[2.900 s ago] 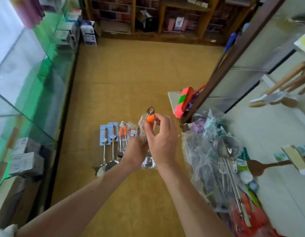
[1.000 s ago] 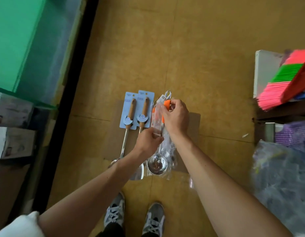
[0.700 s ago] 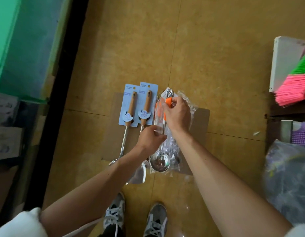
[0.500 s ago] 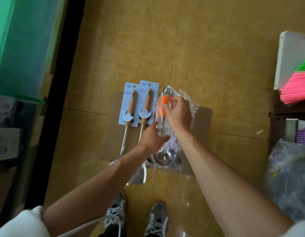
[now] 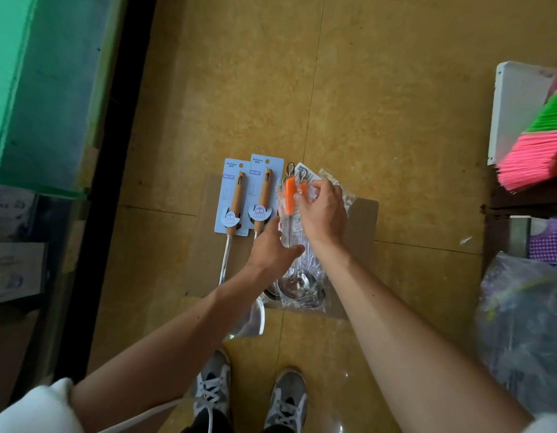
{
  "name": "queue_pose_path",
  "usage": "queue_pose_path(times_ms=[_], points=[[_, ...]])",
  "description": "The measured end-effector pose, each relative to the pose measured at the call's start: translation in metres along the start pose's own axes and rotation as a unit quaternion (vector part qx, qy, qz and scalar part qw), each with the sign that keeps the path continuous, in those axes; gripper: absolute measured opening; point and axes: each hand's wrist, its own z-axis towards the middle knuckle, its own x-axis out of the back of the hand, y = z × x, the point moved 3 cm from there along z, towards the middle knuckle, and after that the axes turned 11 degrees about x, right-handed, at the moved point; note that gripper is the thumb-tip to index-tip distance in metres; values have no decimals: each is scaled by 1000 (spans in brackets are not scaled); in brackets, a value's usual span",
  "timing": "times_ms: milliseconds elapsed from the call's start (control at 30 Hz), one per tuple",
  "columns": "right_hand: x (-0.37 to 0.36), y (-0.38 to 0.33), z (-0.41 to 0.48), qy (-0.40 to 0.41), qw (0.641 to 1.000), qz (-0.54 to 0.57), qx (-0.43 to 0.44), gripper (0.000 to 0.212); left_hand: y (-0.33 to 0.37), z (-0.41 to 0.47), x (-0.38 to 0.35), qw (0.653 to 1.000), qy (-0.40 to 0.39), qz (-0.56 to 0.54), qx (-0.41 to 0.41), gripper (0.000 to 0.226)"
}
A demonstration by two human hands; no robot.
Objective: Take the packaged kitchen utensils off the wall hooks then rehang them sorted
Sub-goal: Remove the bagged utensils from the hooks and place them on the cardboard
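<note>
Several orange-handled steel ladles (image 5: 290, 195) in clear plastic bags lie stacked on a cardboard sheet (image 5: 363, 220) on the floor. My right hand (image 5: 324, 210) rests over their top end, fingertips touching the plastic beside the orange handles. My left hand (image 5: 274, 245) lies with straight fingers against the ladle stems, just above the shiny bowls (image 5: 297, 284). To the left lie two wooden-handled utensils on pale blue cards (image 5: 236, 198), side by side.
A heap of bagged goods (image 5: 520, 323) sits at the right edge. Pink and green broom bristles (image 5: 539, 145) and a white box (image 5: 514, 101) stand at the upper right. A green glass counter (image 5: 36, 89) runs along the left. My shoes (image 5: 213, 382) are below the cardboard.
The camera tilted down from the shop view to the floor. The bagged ladle went down onto the stack, and my right hand's pinch on its orange handle loosened to a touch.
</note>
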Motion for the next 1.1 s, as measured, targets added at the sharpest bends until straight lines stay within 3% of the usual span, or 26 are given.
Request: queue_pose_path(times_ms=[367, 733, 833, 933, 1100], points=[[60, -27, -12, 46, 999, 14, 11, 39, 26, -53, 14, 999, -1, 27, -23, 80], [266, -47, -32, 201, 979, 29, -12, 40, 168, -164, -4, 973, 22, 173, -150, 84], [332, -39, -54, 241, 970, 6, -15, 46, 218, -209, -18, 933, 52, 266, -237, 87], [393, -26, -84, 277, 960, -27, -20, 57, 257, -260, -32, 857, 110, 363, -348, 87], [473, -14, -146, 340, 937, -65, -38, 71, 292, -333, -47, 756, 154, 413, -485, 89]])
